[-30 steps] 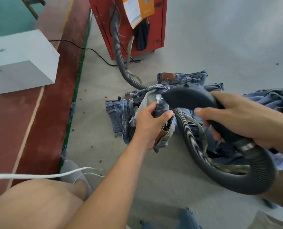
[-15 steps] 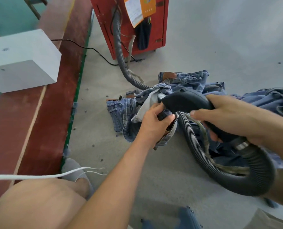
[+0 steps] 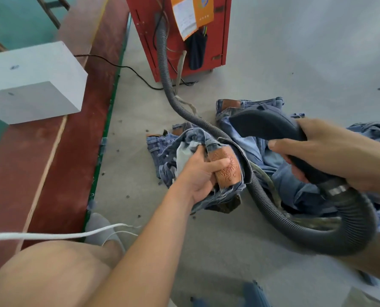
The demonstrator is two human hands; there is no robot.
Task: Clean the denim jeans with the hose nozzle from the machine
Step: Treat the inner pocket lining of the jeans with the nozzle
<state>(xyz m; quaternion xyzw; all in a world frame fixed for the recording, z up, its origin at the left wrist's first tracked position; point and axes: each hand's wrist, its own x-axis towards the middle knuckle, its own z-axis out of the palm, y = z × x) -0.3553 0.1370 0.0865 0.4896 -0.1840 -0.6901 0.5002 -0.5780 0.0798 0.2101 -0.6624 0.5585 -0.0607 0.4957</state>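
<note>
Blue denim jeans [image 3: 162,149] lie bunched on the grey floor in the middle of the view. My left hand [image 3: 201,172] grips their waistband, thumb across the brown leather patch [image 3: 227,171]. The dark hose nozzle [image 3: 264,125] hovers just right of and above that patch, its mouth pointing left. My right hand [image 3: 331,151] grips the nozzle's handle. A ribbed grey hose [image 3: 257,191] loops from the handle across the jeans and back to the red machine [image 3: 178,29] at the top.
More denim [image 3: 295,187] is piled under and right of the hose. A white block [image 3: 31,80] sits on a red-brown ledge [image 3: 74,151] along the left. A black cable [image 3: 122,67] runs to the machine. My bare knee [image 3: 45,273] and a white cord [image 3: 51,235] fill the lower left.
My left hand has turned the waistband so the leather patch faces up. The nozzle has lifted away from the fabric and moved right and up.
</note>
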